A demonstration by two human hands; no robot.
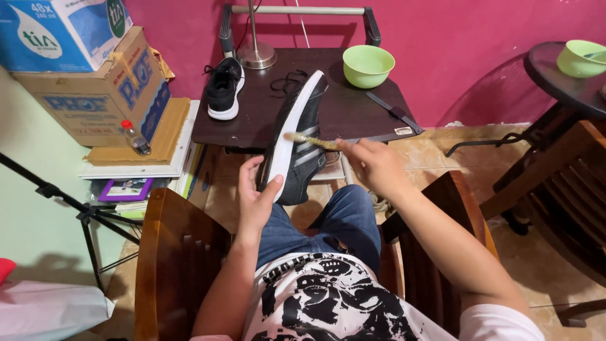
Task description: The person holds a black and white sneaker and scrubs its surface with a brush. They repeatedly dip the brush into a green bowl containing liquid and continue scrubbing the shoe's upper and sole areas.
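The black sneaker with its white sole stands tilted on our lap, toe pointing up and away toward the dark tabletop, heel down near our knee in blue jeans. Our left hand wraps its grip around the heel end, thumb pressed on the white sole edge and fingers curled behind the shoe. Our right hand pinches a thin, pale brush-like stick in a narrow grip, and the far tip of that stick touches the white sole about halfway up the shoe.

On the tabletop beyond, a second black sneaker lies at the left edge, well apart from the one we hold. A loose black lace lies near the middle, a light green bowl sits toward the back right, and a lamp base stands at the rear. Another green bowl rests on a round table at the far right. Cardboard boxes are stacked to the left, with a small bottle lying beside them
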